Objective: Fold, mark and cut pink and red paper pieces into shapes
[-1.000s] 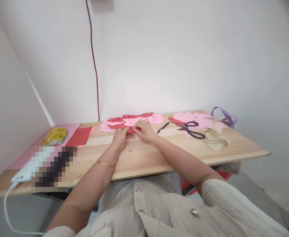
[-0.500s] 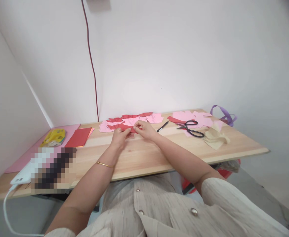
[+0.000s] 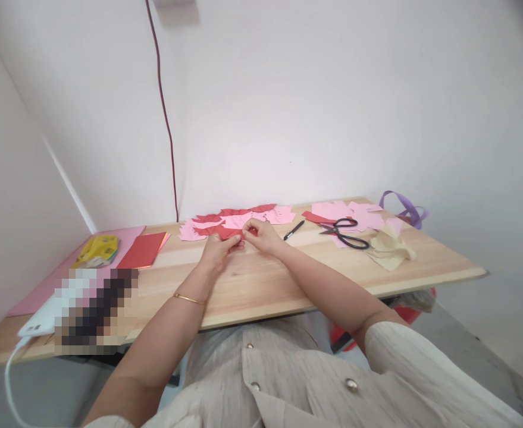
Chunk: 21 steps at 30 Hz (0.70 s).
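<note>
My left hand [image 3: 217, 251] and my right hand [image 3: 265, 236] meet over the middle of the wooden table [image 3: 261, 279]. Both pinch a small red paper piece [image 3: 231, 233] between thumb and fingers, the fingers closed on it. Just behind them lies a spread of pink and red paper cut-outs [image 3: 238, 217]. A thin gold bangle [image 3: 188, 298] circles my left wrist.
A black pen [image 3: 294, 230] lies right of my hands, then black scissors [image 3: 345, 232] on pink paper scraps [image 3: 350, 215], a crumpled beige paper [image 3: 390, 248] and purple ribbon [image 3: 406, 208]. At the left lie red sheets [image 3: 142, 249], a yellow packet [image 3: 97, 250] and a white device [image 3: 42, 315].
My hands have shifted slightly on the red paper piece, working it between the fingers. Everything else on the table stays put.
</note>
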Available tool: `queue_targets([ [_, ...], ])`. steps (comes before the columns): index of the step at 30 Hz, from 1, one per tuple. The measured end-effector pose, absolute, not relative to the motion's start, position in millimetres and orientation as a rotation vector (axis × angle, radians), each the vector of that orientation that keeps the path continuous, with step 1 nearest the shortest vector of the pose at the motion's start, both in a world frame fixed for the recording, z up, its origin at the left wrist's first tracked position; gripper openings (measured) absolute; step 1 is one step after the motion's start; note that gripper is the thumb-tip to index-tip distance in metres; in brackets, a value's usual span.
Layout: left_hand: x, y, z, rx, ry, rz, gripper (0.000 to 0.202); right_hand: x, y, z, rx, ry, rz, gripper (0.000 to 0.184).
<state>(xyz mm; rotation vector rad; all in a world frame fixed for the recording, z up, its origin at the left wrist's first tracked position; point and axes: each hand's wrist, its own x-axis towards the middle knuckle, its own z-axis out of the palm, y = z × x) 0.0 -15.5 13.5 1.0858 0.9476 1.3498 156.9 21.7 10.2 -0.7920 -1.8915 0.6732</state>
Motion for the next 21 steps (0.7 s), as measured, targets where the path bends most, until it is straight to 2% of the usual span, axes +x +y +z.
queue_targets([
  [15,-0.1,-13.3,10.8,1.077,0.988,1.425,0.033,155.4,18.8,11.5,-0.756,-1.858,0.682,0.006],
  [21,-1.1,-11.2,9.3,1.071,1.001,1.433,0.034,158.2,24.2,11.2,-0.754,-1.93,0.749,0.013],
])
